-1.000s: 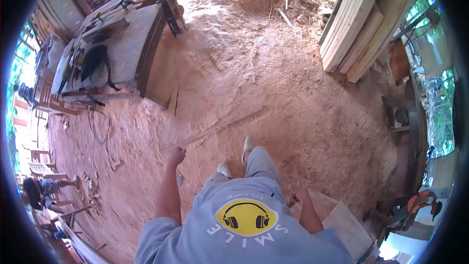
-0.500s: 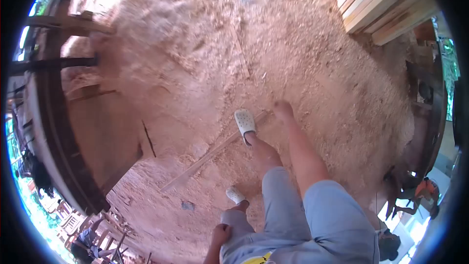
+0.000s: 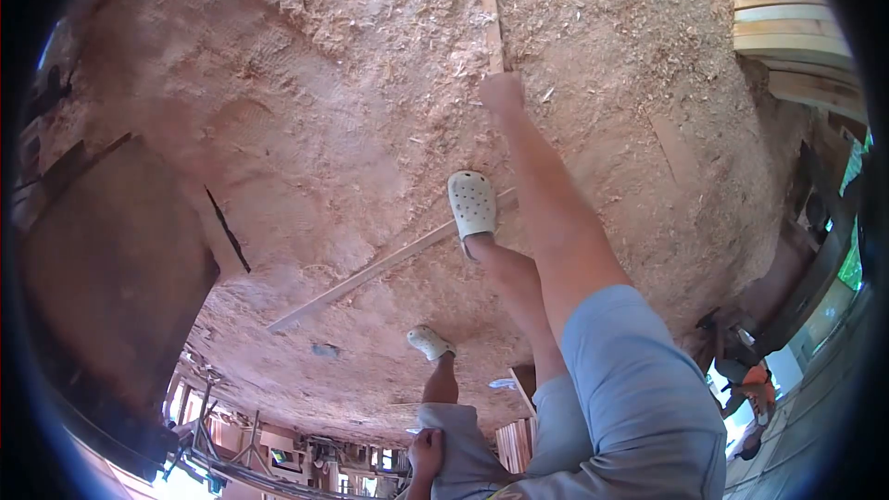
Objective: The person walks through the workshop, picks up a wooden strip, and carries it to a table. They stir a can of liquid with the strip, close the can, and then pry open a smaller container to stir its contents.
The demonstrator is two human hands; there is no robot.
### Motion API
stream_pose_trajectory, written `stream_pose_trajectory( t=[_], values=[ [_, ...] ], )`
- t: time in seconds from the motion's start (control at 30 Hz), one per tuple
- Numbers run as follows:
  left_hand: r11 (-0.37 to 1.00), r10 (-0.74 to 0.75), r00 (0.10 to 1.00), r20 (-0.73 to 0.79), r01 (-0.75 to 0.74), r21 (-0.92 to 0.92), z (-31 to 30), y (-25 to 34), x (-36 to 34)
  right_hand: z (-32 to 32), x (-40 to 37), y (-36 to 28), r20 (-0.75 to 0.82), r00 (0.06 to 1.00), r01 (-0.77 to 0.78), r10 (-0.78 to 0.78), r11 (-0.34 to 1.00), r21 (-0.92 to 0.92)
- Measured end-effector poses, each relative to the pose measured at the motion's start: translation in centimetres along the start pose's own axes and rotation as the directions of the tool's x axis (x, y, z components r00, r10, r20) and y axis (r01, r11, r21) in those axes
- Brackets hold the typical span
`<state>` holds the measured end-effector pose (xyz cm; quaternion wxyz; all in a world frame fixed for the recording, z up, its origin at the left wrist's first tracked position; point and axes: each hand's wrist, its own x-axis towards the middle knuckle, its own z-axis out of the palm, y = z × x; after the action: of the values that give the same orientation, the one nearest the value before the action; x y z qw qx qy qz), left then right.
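Note:
My right hand [image 3: 501, 93] reaches forward over the dusty ground, its fingers closed at the near end of a thin wooden strip [image 3: 491, 18]. Motion blurs the fingers a little. Low in the view, my left hand [image 3: 426, 454] is curled into a fist against the grey shorts [image 3: 454, 431], with nothing visible in it. A second long wooden strip [image 3: 370, 272] lies slantwise on the ground, passing by the forward white clog [image 3: 472, 202]. The other white clog [image 3: 431, 343] is further back on the left.
Stacked boards [image 3: 792, 14] stand at the upper right. A large dark brown panel [image 3: 116, 268] is on the left, near a thin dark stick [image 3: 228, 230]. A person in orange [image 3: 757, 387] is at the lower right. Wood shavings cover the ground [image 3: 370, 120].
My right hand has moved forward from beside the clog and closed on the thin strip's end. The view has shifted, bringing the boards further right. My left hand stays by the shorts.

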<state>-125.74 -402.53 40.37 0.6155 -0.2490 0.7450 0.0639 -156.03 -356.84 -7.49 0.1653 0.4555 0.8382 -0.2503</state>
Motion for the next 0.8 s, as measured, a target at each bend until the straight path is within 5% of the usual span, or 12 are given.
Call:
stream_pose_trajectory(
  t=[0.07,0.17,0.23,0.3,0.37,0.5,0.57,0.67,0.7,0.73,0.77,0.8],
  values=[
    [1.000,-0.013,1.000,-0.011,0.012,-0.016,-0.1,-0.6,-0.7,-2.4,-0.5,-0.9,0.112,0.994,-0.032,0.005,0.971,0.238],
    [0.999,0.035,0.999,-0.013,-0.035,-0.008,-1.2,-1.1,-2.3,-9.3,-5.9,-3.0,0.051,0.996,-0.088,0.073,0.734,0.673],
    [0.994,0.092,0.996,0.007,-0.093,0.060,-2.6,-0.8,-3.6,-15.2,-9.7,-3.8,0.300,0.948,-0.311,0.108,0.099,0.945],
    [0.982,0.171,0.985,-0.023,-0.168,0.083,-4.5,-0.6,-4.6,-21.4,-14.0,-3.3,0.399,0.917,-0.393,-0.014,-0.205,0.896],
    [0.966,0.246,0.967,-0.068,-0.239,0.095,-6.1,-0.8,-5.0,-27.0,-18.9,-2.1,0.497,0.843,-0.538,-0.206,-0.348,0.768],
    [0.928,0.370,0.918,-0.139,-0.361,0.089,-10.1,-0.3,-5.1,-41.7,-32.2,-3.7,0.367,0.825,-0.517,-0.431,-0.310,0.798],
    [0.880,0.474,0.869,-0.141,-0.459,0.125,-12.1,1.5,-6.6,-46.8,-37.9,-4.1,0.240,0.808,-0.507,-0.538,-0.428,0.748],
    [0.799,0.600,0.799,0.030,-0.597,-0.075,-13.1,3.3,-5.3,-50.3,-46.7,-3.8,0.125,0.780,-0.514,-0.613,-0.514,0.687],
    [0.716,0.698,0.716,0.018,-0.698,0.014,-13.5,5.0,-6.8,-50.4,-50.0,-3.4,0.096,0.786,-0.504,-0.611,-0.542,0.673],
    [0.609,0.787,0.616,0.037,-0.784,0.115,-13.8,7.1,-9.1,-49.6,-53.4,-3.1,0.144,0.842,-0.373,-0.520,-0.369,0.851],
    [0.462,0.887,0.461,0.037,-0.880,-0.107,-13.8,8.8,-12.7,-48.1,-56.8,-2.8,0.165,0.913,-0.242,-0.374,-0.169,0.955],
    [0.311,0.948,0.316,0.039,-0.891,-0.331,-13.1,9.4,-16.5,-45.3,-60.8,-2.4,-0.213,0.916,0.268,-0.339,0.126,0.955]
  ],
)
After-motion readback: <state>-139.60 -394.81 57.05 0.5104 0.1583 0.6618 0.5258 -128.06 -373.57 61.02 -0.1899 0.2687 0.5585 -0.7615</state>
